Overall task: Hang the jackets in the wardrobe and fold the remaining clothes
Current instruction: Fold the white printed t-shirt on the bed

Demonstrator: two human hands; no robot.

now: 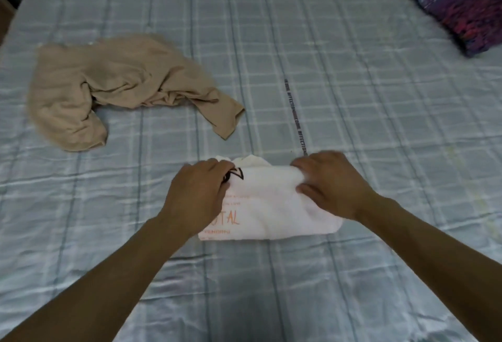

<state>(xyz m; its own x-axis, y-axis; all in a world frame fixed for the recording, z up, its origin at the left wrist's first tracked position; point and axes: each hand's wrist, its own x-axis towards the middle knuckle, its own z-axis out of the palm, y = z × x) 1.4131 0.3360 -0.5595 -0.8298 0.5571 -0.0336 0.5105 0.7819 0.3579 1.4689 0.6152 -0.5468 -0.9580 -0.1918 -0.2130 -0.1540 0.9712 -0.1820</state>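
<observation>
Currently we are mid-fold on a white printed garment (271, 205), which lies as a compact rectangle on the checked bedsheet (353, 97), toward the near edge of the bed and about midway across. Our left hand (201, 192) grips its left end, fingers curled over the far fold; our right hand (330, 181) pinches the right end, fingers bent over the top and thumb tucked against the cloth. We judge this piece nearly finished: perhaps one last fold or a smoothing remains. A beige garment (108, 88) lies crumpled and unfolded toward the far left of the bed, well apart from the white one, so it is left to do. A dark patterned pillow (461, 1) sits at the far right corner. No jackets or wardrobe show, so we cannot tell whether the hanging is done.
</observation>
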